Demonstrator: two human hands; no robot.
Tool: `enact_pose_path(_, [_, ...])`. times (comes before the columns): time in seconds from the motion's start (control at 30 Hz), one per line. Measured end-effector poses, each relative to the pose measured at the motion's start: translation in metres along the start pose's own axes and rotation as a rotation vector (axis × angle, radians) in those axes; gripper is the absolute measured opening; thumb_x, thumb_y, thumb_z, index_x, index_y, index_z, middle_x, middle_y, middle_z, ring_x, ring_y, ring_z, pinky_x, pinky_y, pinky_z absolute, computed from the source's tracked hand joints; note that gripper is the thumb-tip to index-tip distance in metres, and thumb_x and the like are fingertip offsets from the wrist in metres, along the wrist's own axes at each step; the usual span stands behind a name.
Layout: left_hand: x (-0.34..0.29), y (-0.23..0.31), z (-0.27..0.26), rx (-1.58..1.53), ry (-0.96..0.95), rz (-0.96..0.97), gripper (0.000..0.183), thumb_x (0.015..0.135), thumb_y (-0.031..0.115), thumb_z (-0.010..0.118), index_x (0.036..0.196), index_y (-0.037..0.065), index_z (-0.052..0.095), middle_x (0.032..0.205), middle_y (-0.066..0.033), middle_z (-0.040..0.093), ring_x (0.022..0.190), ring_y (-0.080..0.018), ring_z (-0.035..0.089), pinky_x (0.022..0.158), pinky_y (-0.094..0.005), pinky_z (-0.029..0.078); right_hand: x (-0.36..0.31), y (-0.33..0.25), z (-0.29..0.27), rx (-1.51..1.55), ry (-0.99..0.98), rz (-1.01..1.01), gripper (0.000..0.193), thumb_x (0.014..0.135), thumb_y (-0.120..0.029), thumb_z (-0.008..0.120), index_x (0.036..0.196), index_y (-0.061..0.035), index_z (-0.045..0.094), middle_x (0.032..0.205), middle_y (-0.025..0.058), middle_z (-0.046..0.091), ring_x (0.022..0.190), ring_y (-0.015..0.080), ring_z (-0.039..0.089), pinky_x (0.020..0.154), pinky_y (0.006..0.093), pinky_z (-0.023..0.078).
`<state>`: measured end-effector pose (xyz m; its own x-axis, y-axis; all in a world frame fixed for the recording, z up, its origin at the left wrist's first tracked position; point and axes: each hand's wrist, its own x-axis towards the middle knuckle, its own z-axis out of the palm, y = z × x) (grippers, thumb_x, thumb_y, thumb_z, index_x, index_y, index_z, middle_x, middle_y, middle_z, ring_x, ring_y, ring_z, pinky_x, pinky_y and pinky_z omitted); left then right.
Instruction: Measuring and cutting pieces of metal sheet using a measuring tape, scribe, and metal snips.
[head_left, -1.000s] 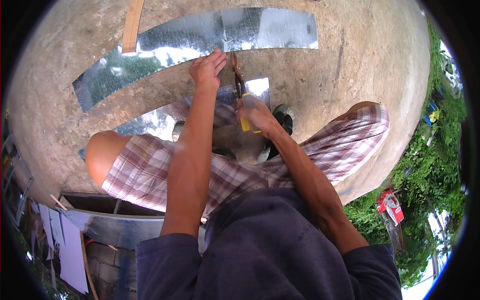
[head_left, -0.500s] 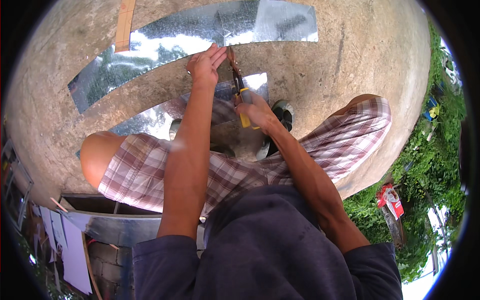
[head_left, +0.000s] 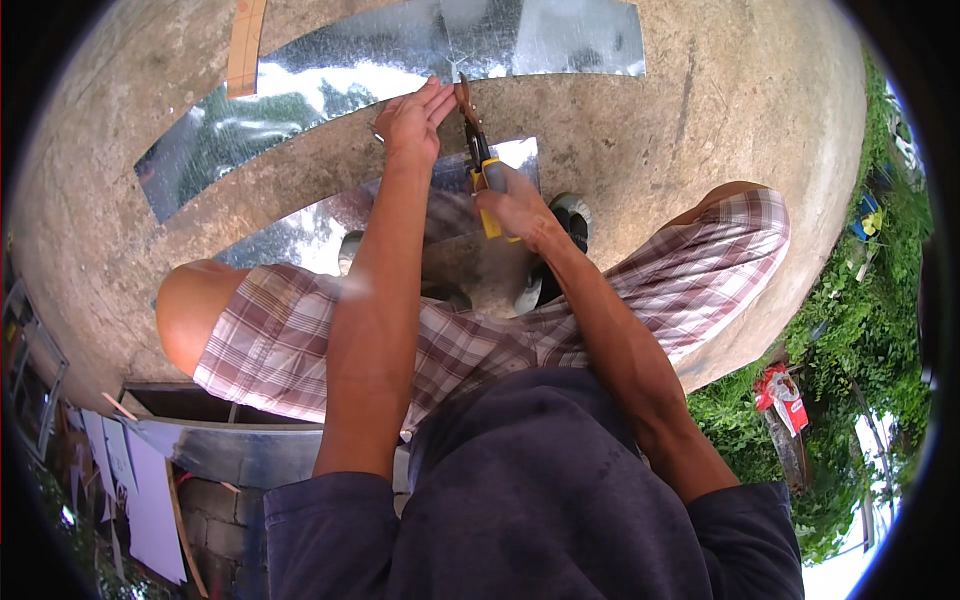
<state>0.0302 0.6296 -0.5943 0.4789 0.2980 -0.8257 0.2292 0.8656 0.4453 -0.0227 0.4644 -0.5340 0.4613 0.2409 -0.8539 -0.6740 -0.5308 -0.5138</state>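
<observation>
Left arm (head_left: 375,320) stretched forward, left hand (head_left: 410,130) open, fingers (head_left: 430,95) extended; right arm (head_left: 630,360) reaching inward, right hand (head_left: 515,208) curled in grip.

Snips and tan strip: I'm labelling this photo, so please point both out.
Yellow-handled snips (head_left: 480,145), head view: dark section between blades and grips.
Tan strip (head_left: 246,48), head view: middle of its flat face.

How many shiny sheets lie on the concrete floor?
2: a long curved sheet farther out, and a nearer sheet, partly hidden behind the person's left arm. Others may be hidden.
</observation>
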Motion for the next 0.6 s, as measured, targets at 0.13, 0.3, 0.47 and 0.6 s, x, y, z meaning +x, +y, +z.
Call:
enact_pose_path(0.13, [-0.0017, 0.0003, 0.0003, -0.007, -0.007, 0.018, 0.026, 0.082, -0.008, 0.067, 0.100, -0.013, 0.048, 0.102, -0.0262, 0.063, 0.096, -0.0397, 0.066, 0.084, -0.0469, 0.060, -0.0011, 0.0003, 0.0027, -0.061, 0.046, -0.037, 0.033, 0.074, -0.019, 0.062, 0.102, -0.0009, 0.058, 0.083, 0.0116, 0.064, 0.078, 0.0228, 0.061, 0.073, 0.0338, 0.047])
enact_pose_path(0.3, [-0.0036, 0.0010, 0.0025, 0.001, 0.012, 0.009, 0.025, 0.082, -0.008, 0.066, 0.099, -0.013, 0.048, 0.102, -0.0262, 0.063, 0.096, -0.0393, 0.066, 0.085, -0.0465, 0.059, -0.0006, 0.0021, 0.0051, -0.099, 0.073, -0.059, 0.022, 0.077, -0.016, 0.061, 0.094, -0.0017, 0.058, 0.078, 0.0091, 0.063, 0.073, 0.0198, 0.059, 0.069, 0.0327, 0.047])
enact_pose_path(0.47, [-0.0045, 0.0005, 0.0034, 0.007, 0.023, 0.015, 0.026, 0.082, -0.008, 0.067, 0.099, -0.013, 0.048, 0.102, -0.0263, 0.063, 0.096, -0.0391, 0.066, 0.086, -0.0464, 0.059, -0.0001, 0.0033, 0.0050, -0.131, 0.101, -0.057, 0.024, 0.078, -0.017, 0.061, 0.096, -0.0013, 0.058, 0.079, 0.0095, 0.063, 0.074, 0.0202, 0.060, 0.070, 0.0331, 0.047])
enact_pose_path(0.6, [-0.0057, 0.0002, 0.0037, 0.013, 0.017, 0.004, 0.026, 0.081, -0.007, 0.068, 0.098, -0.013, 0.049, 0.101, -0.0261, 0.063, 0.095, -0.0388, 0.066, 0.086, -0.0467, 0.059, -0.0003, 0.0023, 0.0047, -0.114, 0.077, -0.067, 0.025, 0.078, -0.018, 0.062, 0.096, -0.0011, 0.059, 0.080, 0.0100, 0.063, 0.074, 0.0207, 0.060, 0.070, 0.0334, 0.047])
